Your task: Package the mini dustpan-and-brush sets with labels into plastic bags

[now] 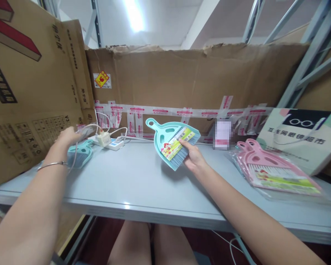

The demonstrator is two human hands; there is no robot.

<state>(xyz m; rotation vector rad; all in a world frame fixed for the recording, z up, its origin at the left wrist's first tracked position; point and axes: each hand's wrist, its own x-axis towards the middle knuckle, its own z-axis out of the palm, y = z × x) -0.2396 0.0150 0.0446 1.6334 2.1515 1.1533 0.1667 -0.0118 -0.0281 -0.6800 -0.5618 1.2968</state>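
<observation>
My right hand (195, 157) is closed on the right edge of a mint-green dustpan and brush set (160, 141), thumb over its printed label. The set is held tilted above the table, its looped handle up to the left and the brush's grey bristles facing me. My left hand (67, 137) reaches to the far left, beside a large carton. Clear plastic (87, 129) shows next to it, but its fingers are mostly hidden, so I cannot tell whether it grips anything. Just below that hand lies another mint-green dustpan and brush set (81, 154).
Pink dustpan sets (278, 171) in clear wrap lie at the right, before a white printed box (300, 140). A power strip (114, 143) with a plugged-in charger (104, 139) and cables sits back left. Cartons (182, 77) wall the table's (121, 180) back and left.
</observation>
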